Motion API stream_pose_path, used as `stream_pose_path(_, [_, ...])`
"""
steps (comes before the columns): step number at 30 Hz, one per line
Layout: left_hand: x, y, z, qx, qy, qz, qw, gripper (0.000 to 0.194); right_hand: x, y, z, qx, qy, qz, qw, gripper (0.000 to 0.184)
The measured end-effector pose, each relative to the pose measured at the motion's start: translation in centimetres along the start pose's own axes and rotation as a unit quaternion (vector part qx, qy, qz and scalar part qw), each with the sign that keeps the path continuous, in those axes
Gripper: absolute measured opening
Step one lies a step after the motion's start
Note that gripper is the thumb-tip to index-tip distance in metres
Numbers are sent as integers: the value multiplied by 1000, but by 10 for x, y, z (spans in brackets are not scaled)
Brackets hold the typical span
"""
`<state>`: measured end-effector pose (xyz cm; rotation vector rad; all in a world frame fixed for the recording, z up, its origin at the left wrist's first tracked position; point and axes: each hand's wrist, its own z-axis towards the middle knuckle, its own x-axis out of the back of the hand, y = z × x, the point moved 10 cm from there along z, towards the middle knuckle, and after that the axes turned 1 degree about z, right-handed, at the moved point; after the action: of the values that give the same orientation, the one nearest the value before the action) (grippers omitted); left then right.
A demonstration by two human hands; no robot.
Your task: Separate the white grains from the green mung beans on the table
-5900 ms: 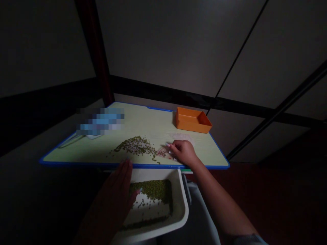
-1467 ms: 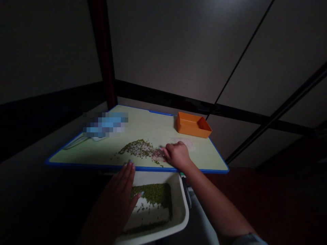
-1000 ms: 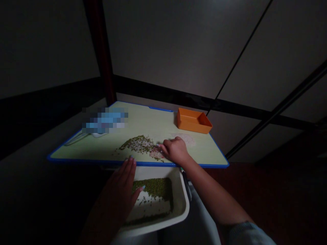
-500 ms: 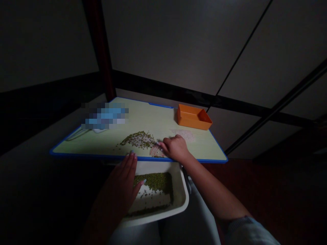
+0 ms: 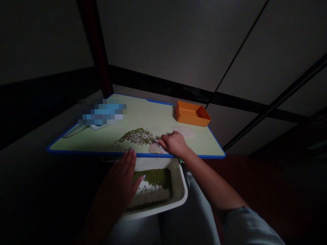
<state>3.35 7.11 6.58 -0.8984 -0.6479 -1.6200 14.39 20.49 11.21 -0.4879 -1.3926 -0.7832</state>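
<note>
A loose pile of small green beans (image 5: 139, 136), like mung beans, is spread on the pale tabletop (image 5: 84, 142). My right hand (image 5: 175, 143) rests on the table just right of the pile. Its fingers are curled, with one fingertip at the pile's edge; whether anything is inside is hidden. A few beans lie by the front rim, below that fingertip. At the blue table edge, my left hand (image 5: 122, 173) has its fingers stretched out and its thumb apart, holding nothing. Under the edge sits a white basin (image 5: 182, 192) with many more green beans (image 5: 155, 177) in it.
An orange open box (image 5: 192, 117) stands at the table's back right. A blurred-out blue item (image 5: 103, 114) with a cable (image 5: 76, 131) lies at the left. Faint round printed patterns (image 5: 185, 132) mark the tabletop. Panelled walls rise behind the table.
The whole view has shifted slightly. Fewer beans now lie along the front rim below my right hand, and a bean or so shows just past the edge. Both hands keep nearly the same pose.
</note>
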Motion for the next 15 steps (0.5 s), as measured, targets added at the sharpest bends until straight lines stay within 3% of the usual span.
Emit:
stream_pose_path(9, [1, 1, -1, -1, 20, 5, 1000, 75, 6, 18, -15, -9, 40, 119, 992, 41])
stream_pose_path(15, [2, 1, -1, -12, 27, 5, 1000, 77, 13, 87, -57, -195, 90, 159, 964, 42])
